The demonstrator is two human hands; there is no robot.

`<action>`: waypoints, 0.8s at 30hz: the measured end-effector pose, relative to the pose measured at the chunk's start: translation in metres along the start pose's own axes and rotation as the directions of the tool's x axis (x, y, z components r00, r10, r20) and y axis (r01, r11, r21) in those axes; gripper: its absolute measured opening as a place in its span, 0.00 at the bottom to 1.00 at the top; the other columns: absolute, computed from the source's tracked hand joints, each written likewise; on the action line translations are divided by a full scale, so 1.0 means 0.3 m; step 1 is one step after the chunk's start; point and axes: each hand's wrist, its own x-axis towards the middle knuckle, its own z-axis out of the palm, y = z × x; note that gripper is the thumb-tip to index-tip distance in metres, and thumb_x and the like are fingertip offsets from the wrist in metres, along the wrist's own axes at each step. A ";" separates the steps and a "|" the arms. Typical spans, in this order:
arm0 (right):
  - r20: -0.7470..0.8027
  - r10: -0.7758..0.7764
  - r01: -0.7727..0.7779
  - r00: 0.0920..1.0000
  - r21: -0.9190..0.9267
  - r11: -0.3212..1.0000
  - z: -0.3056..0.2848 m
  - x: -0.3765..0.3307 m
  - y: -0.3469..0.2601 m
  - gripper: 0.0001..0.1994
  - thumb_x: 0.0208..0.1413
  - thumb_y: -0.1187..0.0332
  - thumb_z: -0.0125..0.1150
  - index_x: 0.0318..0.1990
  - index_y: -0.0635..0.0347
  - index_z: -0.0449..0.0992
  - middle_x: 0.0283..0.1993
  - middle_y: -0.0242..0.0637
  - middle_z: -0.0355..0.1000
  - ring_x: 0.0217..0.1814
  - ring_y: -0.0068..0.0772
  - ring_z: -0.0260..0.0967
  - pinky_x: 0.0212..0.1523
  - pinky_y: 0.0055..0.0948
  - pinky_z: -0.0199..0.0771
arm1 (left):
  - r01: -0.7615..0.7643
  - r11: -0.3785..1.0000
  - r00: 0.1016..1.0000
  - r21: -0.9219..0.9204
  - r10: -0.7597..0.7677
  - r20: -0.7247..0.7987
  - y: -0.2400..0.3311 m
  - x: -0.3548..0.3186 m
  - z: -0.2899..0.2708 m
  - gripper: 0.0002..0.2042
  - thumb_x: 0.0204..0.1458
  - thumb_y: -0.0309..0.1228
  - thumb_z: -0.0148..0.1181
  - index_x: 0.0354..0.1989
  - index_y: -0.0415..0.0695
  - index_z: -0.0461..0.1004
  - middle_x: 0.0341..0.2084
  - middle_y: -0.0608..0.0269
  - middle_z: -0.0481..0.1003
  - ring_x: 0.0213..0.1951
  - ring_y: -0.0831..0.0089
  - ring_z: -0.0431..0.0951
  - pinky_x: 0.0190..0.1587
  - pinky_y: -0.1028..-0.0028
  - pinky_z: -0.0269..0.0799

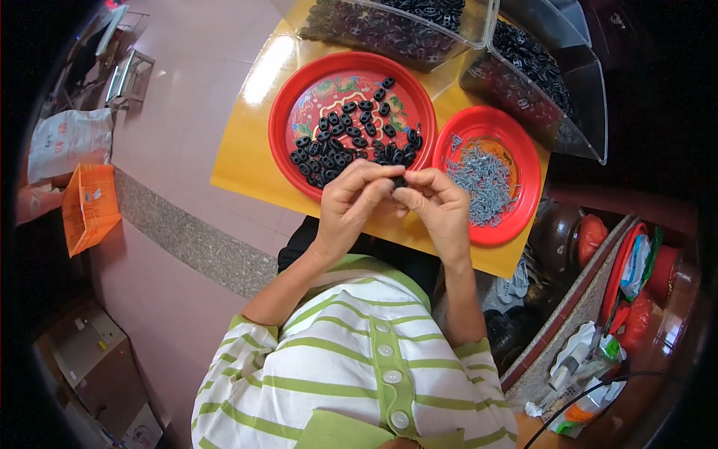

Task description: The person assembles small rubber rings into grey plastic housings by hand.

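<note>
My left hand [354, 200] and my right hand [437, 203] meet over the near edge of the table, both with fingers pinched together. Between the fingertips sits a small black plastic piece [399, 181], mostly covered by them. Just beyond my left hand, a large red round tray [278, 127] with a flowered bottom carries many black two-holed oval pieces [329, 155], heaped toward its near side. Beside my right hand is a smaller red tray [528, 150] with a pile of small silvery screws [482, 183].
Clear plastic bins [419, 52] full of black parts stand along the far side of the yellow tabletop [243, 161]. An orange bag [91, 209] and a white sack [71, 142] are off to the left. Packets and red items [636, 314] crowd a ledge at the right.
</note>
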 end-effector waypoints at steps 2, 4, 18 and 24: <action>-0.093 -0.027 0.013 0.995 -0.149 0.989 -0.013 0.035 -0.061 0.10 0.51 0.79 0.61 0.42 0.68 0.74 0.35 0.35 0.75 0.30 0.19 0.70 0.30 0.18 0.73 | 0.205 0.941 0.967 -0.271 -0.236 -0.090 0.034 0.004 0.010 0.10 0.57 0.23 0.51 0.46 0.37 0.74 0.33 0.64 0.69 0.29 0.81 0.72 0.35 0.84 0.67; -0.231 -0.155 0.075 0.960 -0.321 0.944 -0.051 0.081 -0.131 0.10 0.50 0.78 0.62 0.41 0.67 0.75 0.35 0.34 0.75 0.31 0.18 0.70 0.30 0.17 0.72 | 0.209 0.956 0.942 -0.205 -0.253 -0.222 0.026 0.019 -0.017 0.10 0.55 0.22 0.54 0.44 0.37 0.75 0.31 0.65 0.70 0.29 0.81 0.73 0.33 0.82 0.68; -0.085 -0.824 0.043 0.560 -0.990 0.132 -0.342 0.251 -0.432 0.09 0.54 0.68 0.60 0.42 0.59 0.78 0.33 0.36 0.74 0.31 0.29 0.70 0.32 0.27 0.69 | -0.179 0.660 0.982 0.729 0.078 0.171 -0.077 0.170 -0.082 0.09 0.42 0.22 0.61 0.34 0.42 0.78 0.26 0.59 0.71 0.34 0.62 0.72 0.37 0.67 0.70; -0.092 -0.434 0.098 0.896 -0.913 0.395 -0.307 0.127 -0.243 0.05 0.50 0.73 0.62 0.34 0.63 0.78 0.30 0.35 0.74 0.29 0.22 0.69 0.33 0.23 0.68 | -0.150 0.608 0.983 0.779 0.006 0.184 -0.082 0.184 -0.078 0.08 0.43 0.23 0.60 0.34 0.43 0.78 0.27 0.60 0.70 0.35 0.62 0.72 0.38 0.67 0.69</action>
